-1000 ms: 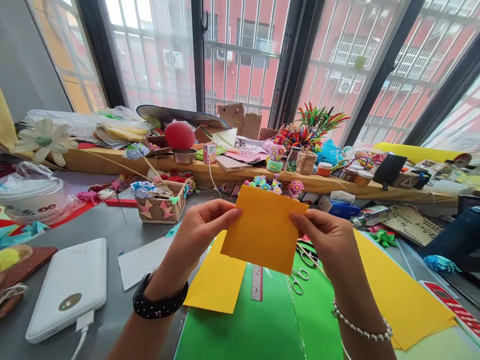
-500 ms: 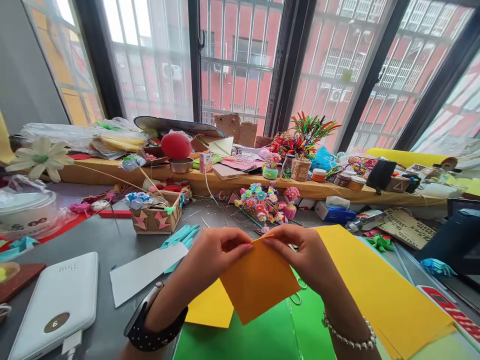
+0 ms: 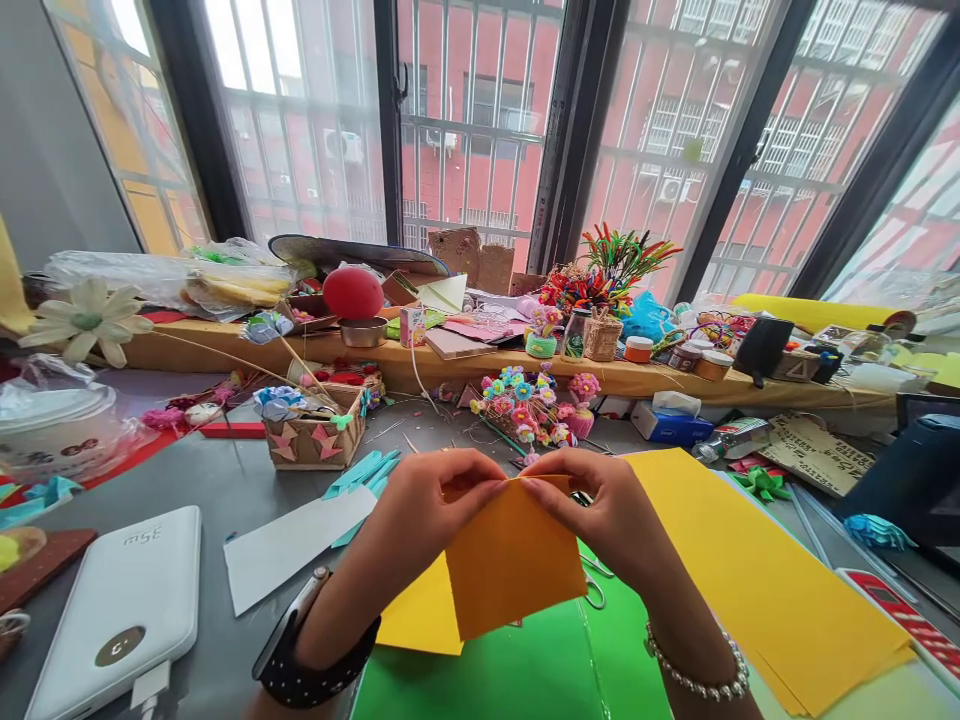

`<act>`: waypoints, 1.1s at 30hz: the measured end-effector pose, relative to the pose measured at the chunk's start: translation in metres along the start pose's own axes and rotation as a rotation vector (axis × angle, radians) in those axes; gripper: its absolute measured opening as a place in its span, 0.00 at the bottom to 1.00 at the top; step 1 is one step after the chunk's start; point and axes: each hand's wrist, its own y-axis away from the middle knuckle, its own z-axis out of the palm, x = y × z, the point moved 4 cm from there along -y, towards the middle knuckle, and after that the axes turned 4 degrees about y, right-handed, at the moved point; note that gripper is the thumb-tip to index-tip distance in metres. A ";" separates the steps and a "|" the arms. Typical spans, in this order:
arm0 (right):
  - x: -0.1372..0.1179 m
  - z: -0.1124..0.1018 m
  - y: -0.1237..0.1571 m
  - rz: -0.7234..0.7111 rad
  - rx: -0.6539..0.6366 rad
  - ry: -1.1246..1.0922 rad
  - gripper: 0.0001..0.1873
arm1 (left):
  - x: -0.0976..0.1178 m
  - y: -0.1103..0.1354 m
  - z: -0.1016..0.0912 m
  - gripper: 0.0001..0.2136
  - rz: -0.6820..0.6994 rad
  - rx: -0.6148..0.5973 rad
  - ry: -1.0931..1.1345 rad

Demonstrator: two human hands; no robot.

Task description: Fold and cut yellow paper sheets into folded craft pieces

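Observation:
Both my hands hold a small orange paper square (image 3: pixel 510 560) above a green cutting mat (image 3: pixel 525 670). My left hand (image 3: pixel 424 510) pinches its top edge from the left, and my right hand (image 3: pixel 607 515) pinches the same edge from the right, fingertips almost meeting at the middle. The paper hangs down toward me, slightly bent at the top. A black watch sits on my left wrist and a bead bracelet on my right.
Large yellow sheets (image 3: pixel 750 570) lie right of the mat, with scissors (image 3: pixel 596 585) partly under my right hand. A white power bank (image 3: pixel 112 610) and white paper (image 3: pixel 292 545) lie left. A woven basket (image 3: pixel 311 430), paper flowers (image 3: pixel 525 405) and a cluttered shelf stand behind.
The hands came down and drew together from the paper's upper corners to the middle of its top edge. The orange square dropped lower and now bends at the top.

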 end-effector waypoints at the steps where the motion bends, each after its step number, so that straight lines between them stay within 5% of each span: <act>1: -0.001 0.001 0.000 -0.006 0.002 0.010 0.07 | 0.000 0.000 0.000 0.08 0.007 0.001 -0.009; 33: 0.004 -0.018 0.003 0.034 -0.030 -0.013 0.08 | -0.001 0.002 -0.006 0.10 0.013 -0.015 -0.133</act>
